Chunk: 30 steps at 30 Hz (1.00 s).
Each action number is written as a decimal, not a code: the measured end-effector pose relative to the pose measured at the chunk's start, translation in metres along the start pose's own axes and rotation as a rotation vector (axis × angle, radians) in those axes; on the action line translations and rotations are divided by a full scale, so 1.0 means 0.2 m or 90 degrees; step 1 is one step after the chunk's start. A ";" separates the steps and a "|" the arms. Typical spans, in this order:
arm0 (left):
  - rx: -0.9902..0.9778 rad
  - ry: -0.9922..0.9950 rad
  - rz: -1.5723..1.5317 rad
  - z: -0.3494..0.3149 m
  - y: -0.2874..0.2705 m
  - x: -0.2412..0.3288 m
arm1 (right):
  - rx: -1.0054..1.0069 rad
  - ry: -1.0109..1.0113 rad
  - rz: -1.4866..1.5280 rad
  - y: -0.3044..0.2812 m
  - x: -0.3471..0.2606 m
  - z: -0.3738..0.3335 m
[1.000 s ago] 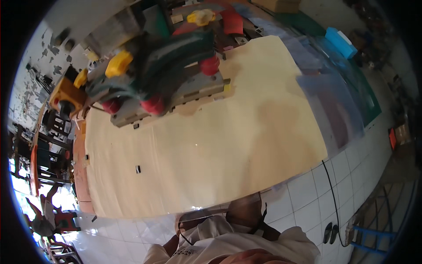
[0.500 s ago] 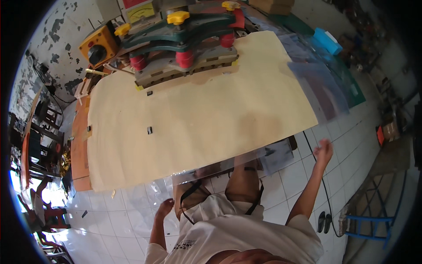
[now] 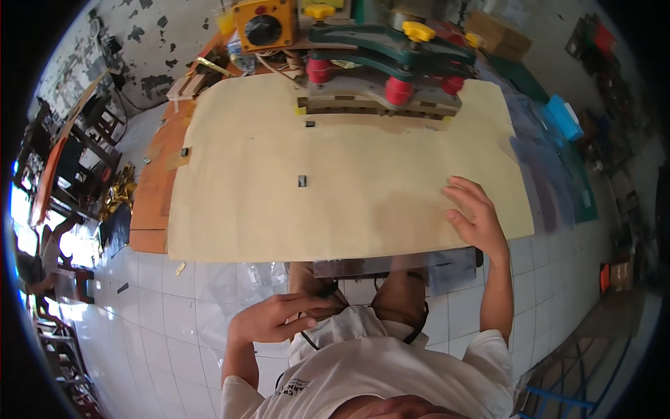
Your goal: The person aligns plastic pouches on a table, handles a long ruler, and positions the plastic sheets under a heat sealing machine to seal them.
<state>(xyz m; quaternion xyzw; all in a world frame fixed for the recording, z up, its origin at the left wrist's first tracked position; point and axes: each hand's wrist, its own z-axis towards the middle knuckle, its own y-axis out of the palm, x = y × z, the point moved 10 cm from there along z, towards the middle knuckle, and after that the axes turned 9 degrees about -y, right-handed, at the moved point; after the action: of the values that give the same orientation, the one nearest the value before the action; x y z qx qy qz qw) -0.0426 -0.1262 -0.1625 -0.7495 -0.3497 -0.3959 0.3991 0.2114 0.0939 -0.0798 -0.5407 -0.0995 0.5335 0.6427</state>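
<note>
My right hand is over the right part of a cream-coloured sheet that covers the worktable. Its fingers and thumb are apart, with nothing in them; whether it touches the sheet I cannot tell. Down at my lap, my left hand has its fingers stretched out and holds nothing. Beyond the sheet's middle stands a press-like machine with a green clamp frame, red round pads, yellow knobs and a long metal bar. Small dark blocks sit on the sheet, left of my right hand.
Clear plastic sheets lie along the table's right side, near a blue box. An orange control box with a black dial stands at the back. Orange-brown board shows at the left edge. More clear plastic hangs below the front edge.
My right hand has come in from beyond the table's right edge to over the sheet. My left hand has risen inward over my lap. The view has turned, shifting the machine rightward.
</note>
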 end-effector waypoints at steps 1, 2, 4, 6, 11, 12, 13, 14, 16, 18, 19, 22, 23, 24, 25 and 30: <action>-0.005 0.105 -0.005 0.02 -0.06 0.17 | -0.001 0.002 -0.006 -0.01 0.03 0.04; -0.001 0.200 -0.007 0.02 -0.13 0.33 | -0.045 -0.013 0.004 0.02 0.04 0.09; 0.146 0.204 0.133 0.10 -0.34 0.45 | -0.096 -0.034 0.019 0.07 0.05 0.16; 0.303 0.281 0.265 0.24 -0.53 0.54 | -0.181 -0.063 -0.110 0.14 0.08 0.19; 0.429 0.277 0.456 0.62 -0.91 0.36 | -0.228 -0.045 -0.199 0.25 0.08 0.18; 0.411 0.280 0.468 0.68 -0.96 0.36 | -0.230 -0.038 -0.235 0.26 0.10 0.18; 0.393 0.282 0.480 0.73 -0.98 0.36 | -0.233 -0.038 -0.231 0.27 0.11 0.17; 0.392 0.276 0.478 0.75 -0.99 0.36 | -0.228 -0.030 -0.231 0.27 0.12 0.17; 0.390 0.290 0.422 0.78 -1.01 0.36 | -0.225 -0.023 -0.227 0.28 0.13 0.17; 0.416 0.319 0.423 0.79 -1.01 0.33 | -0.218 -0.020 -0.241 0.27 0.13 0.18; 0.443 0.354 0.424 0.77 -1.01 0.35 | -0.221 -0.020 -0.239 0.28 0.13 0.18; 0.428 0.352 0.389 0.77 -1.02 0.33 | -0.224 -0.018 -0.249 0.29 0.12 0.19; 0.428 0.347 0.388 0.77 -1.02 0.32 | -0.223 -0.016 -0.246 0.30 0.13 0.19; 0.427 0.364 0.381 0.76 -1.02 0.32 | -0.222 -0.014 -0.243 0.30 0.13 0.20; 0.426 0.386 0.374 0.75 -1.02 0.32 | -0.224 -0.013 -0.242 0.30 0.13 0.20; 0.414 0.343 0.396 0.74 -1.01 0.31 | -0.199 0.003 -0.184 0.29 0.15 0.20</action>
<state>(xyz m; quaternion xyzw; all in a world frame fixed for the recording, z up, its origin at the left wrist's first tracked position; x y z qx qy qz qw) -0.1377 0.1044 -0.0982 -0.5271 -0.1002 -0.3082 0.7856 0.1619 0.1322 -0.1227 -0.6151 -0.2559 0.4129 0.6211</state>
